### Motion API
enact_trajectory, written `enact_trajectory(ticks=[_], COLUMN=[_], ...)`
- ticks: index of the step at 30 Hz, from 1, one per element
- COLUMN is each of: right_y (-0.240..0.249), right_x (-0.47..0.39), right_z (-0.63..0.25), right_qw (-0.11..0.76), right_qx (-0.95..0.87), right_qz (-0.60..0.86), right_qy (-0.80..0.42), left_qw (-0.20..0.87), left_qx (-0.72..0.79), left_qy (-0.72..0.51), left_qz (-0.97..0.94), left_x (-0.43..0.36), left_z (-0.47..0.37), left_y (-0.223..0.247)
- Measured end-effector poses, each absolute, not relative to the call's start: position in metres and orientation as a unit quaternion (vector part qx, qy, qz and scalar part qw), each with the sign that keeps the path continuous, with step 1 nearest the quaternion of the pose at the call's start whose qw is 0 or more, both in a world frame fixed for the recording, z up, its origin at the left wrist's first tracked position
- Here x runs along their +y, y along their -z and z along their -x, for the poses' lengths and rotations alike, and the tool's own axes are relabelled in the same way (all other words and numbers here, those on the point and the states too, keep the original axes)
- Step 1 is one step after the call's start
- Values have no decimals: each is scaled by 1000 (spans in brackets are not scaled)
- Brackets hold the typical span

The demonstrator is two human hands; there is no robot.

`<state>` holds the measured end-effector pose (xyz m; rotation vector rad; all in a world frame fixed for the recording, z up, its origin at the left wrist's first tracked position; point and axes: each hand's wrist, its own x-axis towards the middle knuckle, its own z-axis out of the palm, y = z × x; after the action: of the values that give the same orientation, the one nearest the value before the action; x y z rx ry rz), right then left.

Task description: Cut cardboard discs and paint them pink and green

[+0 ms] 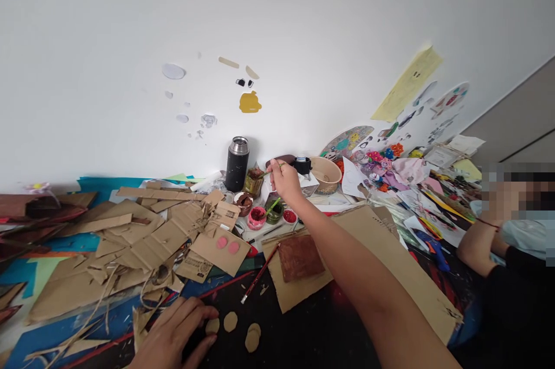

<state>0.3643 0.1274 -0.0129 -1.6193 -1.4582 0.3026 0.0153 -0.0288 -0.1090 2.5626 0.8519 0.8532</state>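
My right hand (284, 180) reaches to the back of the table, closed on a thin paintbrush (264, 174). The brush points into a cloudy jar (254, 184) beside a black flask without a lid (237, 164). At the front, my left hand (180, 328) has its thumb and index finger around a small cardboard disc (212, 326). Nearby lie another disc (230, 321) and two overlapping discs (252, 338). Brown paint (245, 202), pink paint (256, 217), green paint (274, 211) and red paint (289, 217) stand in pots below my right hand.
Cardboard scraps (151, 239) pile up on the left, with a piece bearing two pink discs (228, 243). A brown-painted board (301, 259) and a pencil (260, 273) lie centrally. A large cardboard sheet (381, 259) lies under my right arm. Another person's arm (479, 244) is at right, near a blue glue gun (436, 248).
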Motion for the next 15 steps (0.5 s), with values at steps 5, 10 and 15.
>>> enact_trajectory(ticks=[5, 10, 15], right_y=[17, 20, 19], right_x=[110, 96, 90], right_z=[-362, -360, -363], right_qw=[482, 490, 507], right_qx=[-596, -609, -601], right_qz=[625, 608, 602], right_qy=[-144, -138, -136], left_qw=[129, 116, 124], left_qx=[295, 300, 301], left_qy=[-302, -295, -290], left_qz=[-897, -900, -900], left_x=[-29, -28, -28], left_z=[-15, -13, -12], left_y=[115, 120, 122])
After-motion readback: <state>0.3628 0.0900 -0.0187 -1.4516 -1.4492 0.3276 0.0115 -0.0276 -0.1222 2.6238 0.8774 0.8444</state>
